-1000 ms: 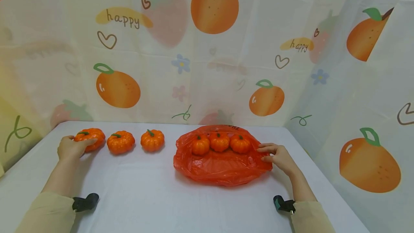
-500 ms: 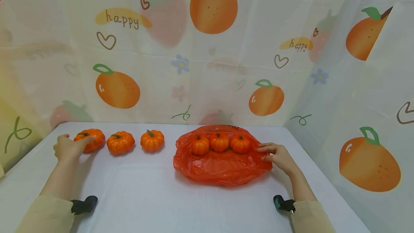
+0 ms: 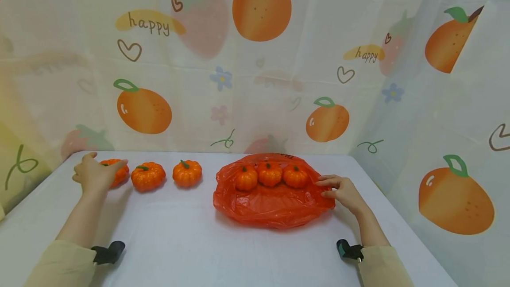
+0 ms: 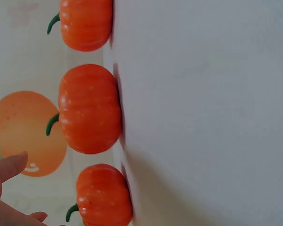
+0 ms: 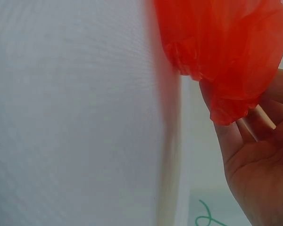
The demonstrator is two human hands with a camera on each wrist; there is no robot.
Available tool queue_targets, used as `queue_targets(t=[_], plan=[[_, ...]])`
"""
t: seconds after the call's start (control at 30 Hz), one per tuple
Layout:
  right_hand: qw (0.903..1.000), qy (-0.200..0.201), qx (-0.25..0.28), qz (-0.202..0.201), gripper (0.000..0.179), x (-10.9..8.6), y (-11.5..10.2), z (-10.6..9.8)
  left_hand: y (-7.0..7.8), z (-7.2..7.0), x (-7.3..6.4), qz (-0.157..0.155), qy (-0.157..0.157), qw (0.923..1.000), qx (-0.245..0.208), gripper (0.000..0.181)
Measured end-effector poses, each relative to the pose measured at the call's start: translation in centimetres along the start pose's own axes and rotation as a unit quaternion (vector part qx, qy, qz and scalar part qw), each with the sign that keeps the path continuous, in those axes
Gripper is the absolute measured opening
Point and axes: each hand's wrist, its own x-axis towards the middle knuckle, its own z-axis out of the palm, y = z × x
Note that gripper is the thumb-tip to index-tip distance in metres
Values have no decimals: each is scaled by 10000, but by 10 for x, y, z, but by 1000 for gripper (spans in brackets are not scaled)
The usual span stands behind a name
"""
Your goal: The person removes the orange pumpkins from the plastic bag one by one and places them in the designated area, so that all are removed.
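Note:
My left hand (image 3: pixel 94 172) hovers over the leftmost small orange pumpkin (image 3: pixel 121 175) and partly hides it in the head view. Its fingers (image 4: pixel 13 165) are spread in the left wrist view, apart from the lowest pumpkin (image 4: pixel 103 194) there. To the right of that pumpkin sit a second pumpkin (image 3: pixel 148 177) and a third pumpkin (image 3: pixel 187 174), both green-stemmed. A red plastic bag (image 3: pixel 267 211) lies with its mouth wide, holding three pumpkins (image 3: pixel 270 175) in a row. My right hand (image 3: pixel 345 195) grips the bag's right edge, thumb and fingers partly covered by the plastic.
A white cloth covers the table (image 3: pixel 171 238). Behind it and on the right hangs a fruit-print curtain (image 3: pixel 191 101). Black wrist cameras (image 3: pixel 109 252) are strapped below each hand.
My left hand has come off the leftmost pumpkin, first slipping left, then rising and shifting right above it. The right hand and the bag stay put.

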Motion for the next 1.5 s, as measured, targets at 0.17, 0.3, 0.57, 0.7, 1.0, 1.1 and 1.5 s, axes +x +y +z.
queue_targets(t=[0.17,0.3,0.57,0.7,1.0,1.1,1.5], plan=[[10000,22,8,0,35,1,1,-1,10,5,-6,383,14,9993,-50,86],[10000,20,8,-30,34,2,3,-1,20,10,-13,588,-28,9983,-26,86],[10000,35,20,-5,34,1,1,0,43,25,-34,896,-398,9951,-97,86],[10000,32,15,27,34,1,0,1,56,33,-45,1126,-580,9918,-161,86],[10000,2,26,69,35,1,-1,0,72,50,-61,1364,-1032,9849,-259,88],[9999,4,44,92,36,1,-2,0,75,55,-67,1464,-1183,9817,-299,89],[9998,51,32,171,37,1,-4,1,87,76,-89,1675,-1782,9692,-283,87]])
